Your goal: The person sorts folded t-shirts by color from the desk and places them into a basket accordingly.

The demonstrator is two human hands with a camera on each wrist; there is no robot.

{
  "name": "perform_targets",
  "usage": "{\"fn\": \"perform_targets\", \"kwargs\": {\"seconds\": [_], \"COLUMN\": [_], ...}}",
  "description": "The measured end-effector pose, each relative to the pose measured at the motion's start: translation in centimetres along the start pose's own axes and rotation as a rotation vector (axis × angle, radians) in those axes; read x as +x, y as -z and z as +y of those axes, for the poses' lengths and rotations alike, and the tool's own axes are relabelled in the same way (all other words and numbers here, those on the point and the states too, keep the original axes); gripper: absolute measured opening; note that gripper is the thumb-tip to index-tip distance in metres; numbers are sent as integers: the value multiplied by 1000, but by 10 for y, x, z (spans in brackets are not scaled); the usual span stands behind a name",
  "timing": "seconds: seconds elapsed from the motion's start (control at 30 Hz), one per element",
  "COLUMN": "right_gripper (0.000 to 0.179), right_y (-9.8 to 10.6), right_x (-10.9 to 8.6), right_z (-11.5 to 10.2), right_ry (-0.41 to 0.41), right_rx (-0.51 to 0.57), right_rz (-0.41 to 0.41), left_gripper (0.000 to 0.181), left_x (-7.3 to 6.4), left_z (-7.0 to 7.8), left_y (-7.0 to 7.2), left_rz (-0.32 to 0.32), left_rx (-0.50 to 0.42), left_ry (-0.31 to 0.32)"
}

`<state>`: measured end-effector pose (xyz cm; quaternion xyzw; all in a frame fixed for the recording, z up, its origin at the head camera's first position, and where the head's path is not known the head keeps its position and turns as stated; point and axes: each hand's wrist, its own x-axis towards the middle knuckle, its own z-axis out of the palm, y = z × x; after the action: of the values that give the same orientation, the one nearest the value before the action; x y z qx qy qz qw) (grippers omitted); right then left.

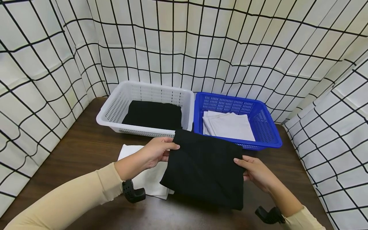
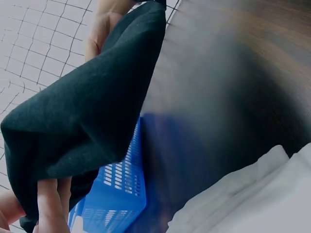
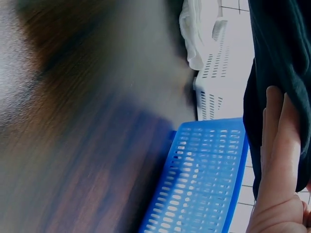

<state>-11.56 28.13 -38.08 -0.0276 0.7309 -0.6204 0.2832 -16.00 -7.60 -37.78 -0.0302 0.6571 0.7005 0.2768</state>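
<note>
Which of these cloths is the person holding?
The black, roughly rectangular cloth gripped by the left hand and right hand. Other black cloth lies inside the white plastic basket; white cloths lie inside the blue plastic basket and on the brown table.

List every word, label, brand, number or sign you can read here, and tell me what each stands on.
None: no text can be read in any view. The folded black cloth held in the left hand and right hand, the white perforated plastic basket and the blue perforated plastic basket show no lettering. The white backdrop bears only black grid lines.
</note>
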Motion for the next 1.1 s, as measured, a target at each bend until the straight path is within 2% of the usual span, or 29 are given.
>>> {"fn": "perform_targets", "kwargs": {"seconds": [0.3, 0.53, 0.83, 1.1], "right_gripper": [41, 39, 32, 44], "right_y": [-2, -3, -5, -3], "right_x": [7, 12, 21, 32], "right_z": [-8, -14, -20, -29], "right_ry": [7, 4, 7, 9], "right_rx": [0, 32, 70, 41], "right_rz": [0, -17, -27, -3], "left_gripper": [33, 21, 20, 19], "left_x": [-2, -3, 1, 9], "left_z": [9, 16, 27, 34], "left_y": [8, 16, 27, 35], "left_rz": [-14, -53, -95, -96], "left_rx": [-2, -29, -87, -82], "left_ry": [-13, -2, 30, 8]}}
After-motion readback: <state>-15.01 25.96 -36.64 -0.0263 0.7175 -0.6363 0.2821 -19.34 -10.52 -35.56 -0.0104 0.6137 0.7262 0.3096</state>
